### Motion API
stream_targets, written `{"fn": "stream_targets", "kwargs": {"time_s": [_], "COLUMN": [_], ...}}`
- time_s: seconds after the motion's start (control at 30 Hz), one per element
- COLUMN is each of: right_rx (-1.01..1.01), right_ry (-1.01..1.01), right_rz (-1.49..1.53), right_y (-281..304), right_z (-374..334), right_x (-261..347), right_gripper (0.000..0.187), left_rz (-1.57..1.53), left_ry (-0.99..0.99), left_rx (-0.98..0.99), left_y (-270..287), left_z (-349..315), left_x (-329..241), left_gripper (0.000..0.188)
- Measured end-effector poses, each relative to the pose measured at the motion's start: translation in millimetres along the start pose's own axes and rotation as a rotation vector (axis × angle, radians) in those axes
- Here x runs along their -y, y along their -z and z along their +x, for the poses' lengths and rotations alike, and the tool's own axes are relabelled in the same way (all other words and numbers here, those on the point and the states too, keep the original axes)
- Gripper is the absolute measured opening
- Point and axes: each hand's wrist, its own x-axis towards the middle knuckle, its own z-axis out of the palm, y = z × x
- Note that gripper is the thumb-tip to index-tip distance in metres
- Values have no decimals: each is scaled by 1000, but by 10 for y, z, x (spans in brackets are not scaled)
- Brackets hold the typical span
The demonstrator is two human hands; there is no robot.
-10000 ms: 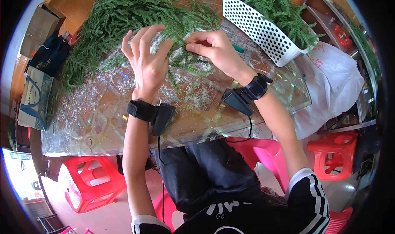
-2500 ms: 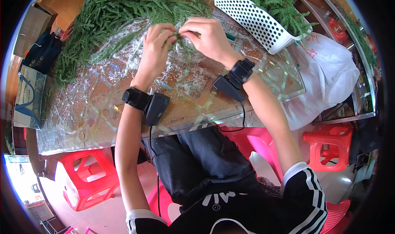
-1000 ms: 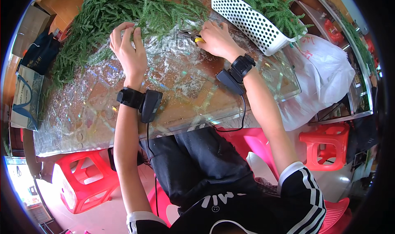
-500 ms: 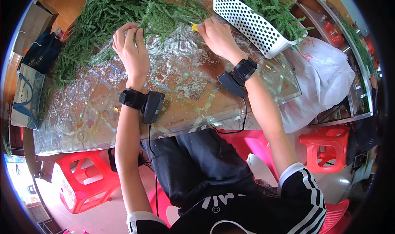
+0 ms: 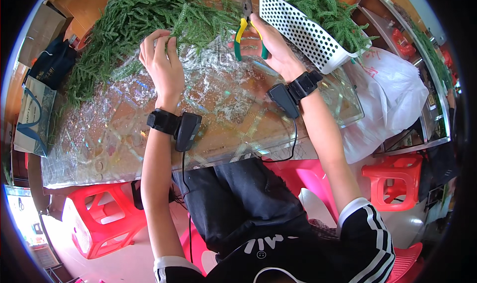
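Note:
Pliers (image 5: 242, 32) with yellow and green handles rest in my right hand (image 5: 277, 47), their metal jaws pointing away from me. The handles stand spread apart, with the thumb on one side and fingers behind them. Farther left, my left hand (image 5: 163, 64) has its thumb and fingers closed on a green artificial pine sprig (image 5: 182, 20) at the near edge of the pile. The large heap of green pine sprigs (image 5: 129, 22) spreads across the far left of the table. White flakes (image 5: 213, 79) lie scattered between and below my hands.
A white perforated basket (image 5: 303, 29) full of greenery stands at the far right, close to my right hand. Beside it hangs a white plastic bag (image 5: 387, 94). Bags (image 5: 35, 114) stand at the left edge. Red stools (image 5: 104, 218) are below the table (image 5: 149, 156).
My right hand has turned over, so the pliers now show with jaws pointing away and handles spread. My left hand has shifted slightly right and nearer, still at the sprig.

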Motion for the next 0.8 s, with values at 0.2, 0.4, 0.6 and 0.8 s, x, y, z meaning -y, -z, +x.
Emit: {"fn": "stream_targets", "kwargs": {"time_s": [0.2,0.4,0.6,0.8], "right_rx": [47,51,97,82], "right_ry": [4,57,79,176], "right_rz": [-88,-316,-407,-456], "right_y": [80,39,2,-18], "right_z": [-16,-34,-39,-34], "right_x": [28,30,24,-24], "right_gripper": [25,17,16,21], "left_rz": [-10,-3,12,48], "left_ry": [13,9,12,36], "left_rx": [-2,3,12,67], "left_y": [-7,-11,-8,-23], "left_z": [15,10,8,-18], "left_x": [-36,-19,-16,-2], "left_gripper": [11,10,10,12]}}
